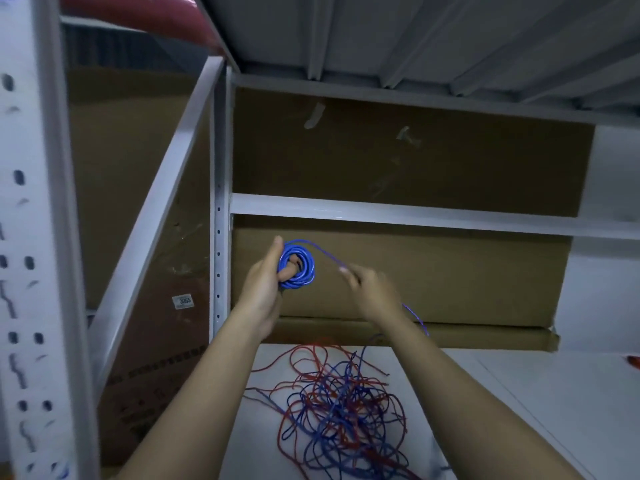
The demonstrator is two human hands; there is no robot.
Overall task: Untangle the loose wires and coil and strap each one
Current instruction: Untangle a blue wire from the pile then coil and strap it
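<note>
Left hand [265, 289] is gripping the blue coil [297, 263], raised in front of the shelving; fingers are curling through the middle of the coil, thumb lying along its left edge. The coil is standing roughly upright, flat face toward the camera. Right hand [367, 289] is pinching the free blue strand [327, 256] just right of the coil, fingertips closed on it, motion-blurred. The strand is running from the coil top down-right to the pinch, then showing again below the right wrist and dropping toward the pile.

Tangled wires [341, 410], red and blue mixed, are lying in a loose heap on the white shelf surface [519, 393], below and between both forearms, well apart from the coil.

Behind the hands a brown cardboard box [433, 271] is lying on the shelf, another box [415, 150] sitting above it behind a white crossbeam [415, 216]. A perforated white upright [24, 237] is standing at far left. Lighting is dim.
</note>
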